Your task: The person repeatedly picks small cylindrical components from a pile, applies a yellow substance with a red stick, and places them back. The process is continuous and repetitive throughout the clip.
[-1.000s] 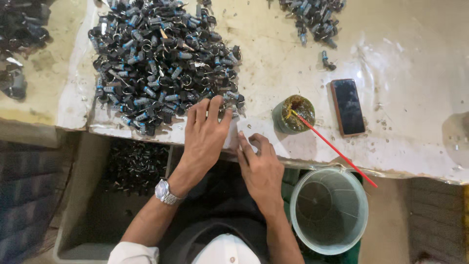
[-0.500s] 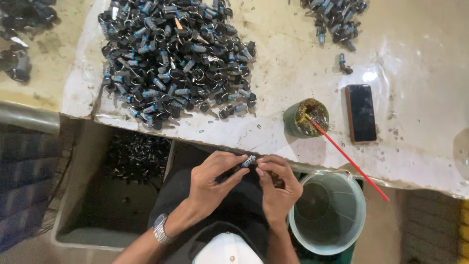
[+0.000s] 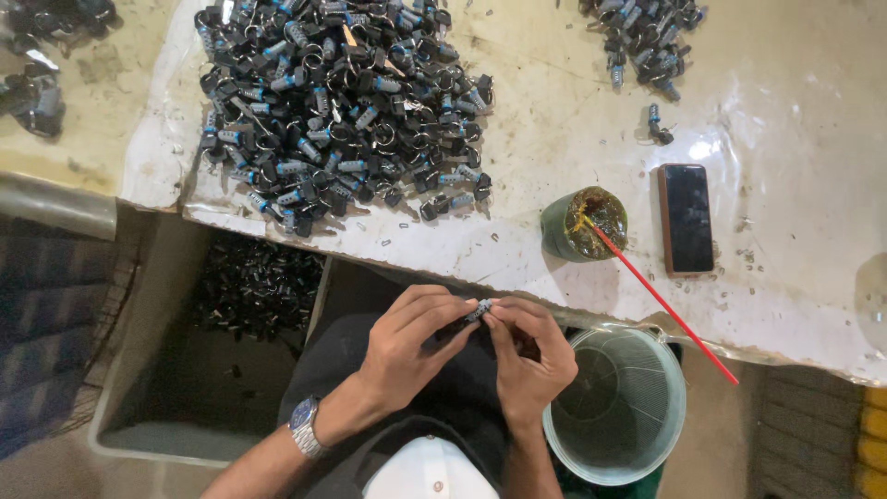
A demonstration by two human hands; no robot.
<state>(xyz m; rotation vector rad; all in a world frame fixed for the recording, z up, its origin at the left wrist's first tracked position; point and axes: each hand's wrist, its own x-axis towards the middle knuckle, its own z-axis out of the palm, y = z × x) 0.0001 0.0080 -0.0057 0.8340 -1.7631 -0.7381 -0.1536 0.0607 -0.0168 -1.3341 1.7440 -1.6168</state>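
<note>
both hands, left hand (image 3: 407, 346) and right hand (image 3: 528, 356), meet below the counter (image 3: 554, 111) edge, fingers pinched on one small metal part (image 3: 479, 310), held close for fiddling, the parts heap (image 3: 342, 102) at eleven o'clock.

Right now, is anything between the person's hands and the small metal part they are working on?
Nothing visible. The left hand and right hand both pinch the small grey metal cylinder part directly with their fingertips, held above the lap just off the edge of the plastic-covered worktable.
</note>
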